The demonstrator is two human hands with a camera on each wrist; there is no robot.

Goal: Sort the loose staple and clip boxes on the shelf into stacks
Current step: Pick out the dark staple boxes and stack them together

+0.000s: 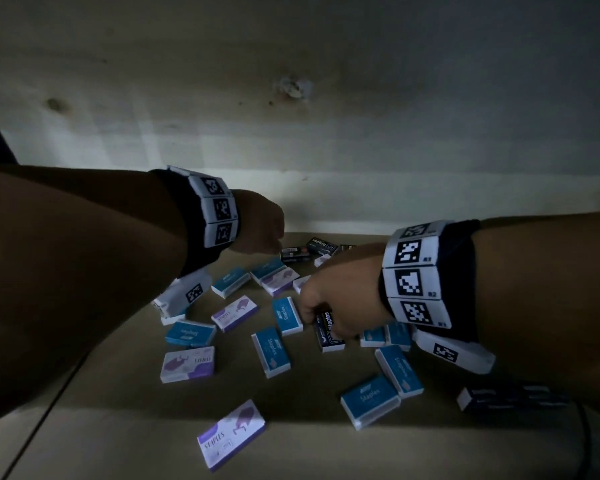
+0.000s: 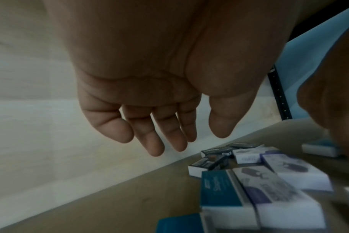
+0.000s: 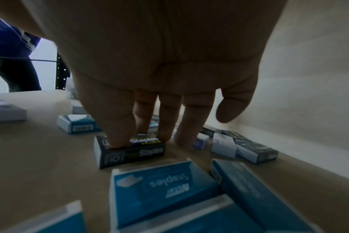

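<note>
Loose staple boxes lie scattered on the brown shelf point(image 1: 118, 427): several blue ones point(image 1: 369, 400), several white-and-purple ones point(image 1: 231, 434) and dark ones point(image 1: 321, 245) near the back wall. My right hand point(image 1: 317, 311) pinches a dark staples box point(image 1: 329, 329) mid-shelf. In the right wrist view the thumb point(image 3: 114, 138) and fingers sit on either end of that dark box point(image 3: 130, 152), which rests on the shelf. My left hand point(image 1: 262, 225) hovers above the back boxes. Seen from the left wrist, the left hand point(image 2: 189, 141) has loose fingers and holds nothing.
A pale wooden back wall point(image 1: 291, 133) closes the shelf behind the boxes. Another dark box point(image 1: 510, 398) lies at the far right. Blue boxes point(image 3: 161, 186) crowd the space just in front of my right hand. A dark perforated upright point(image 2: 279, 97) stands at the shelf's end.
</note>
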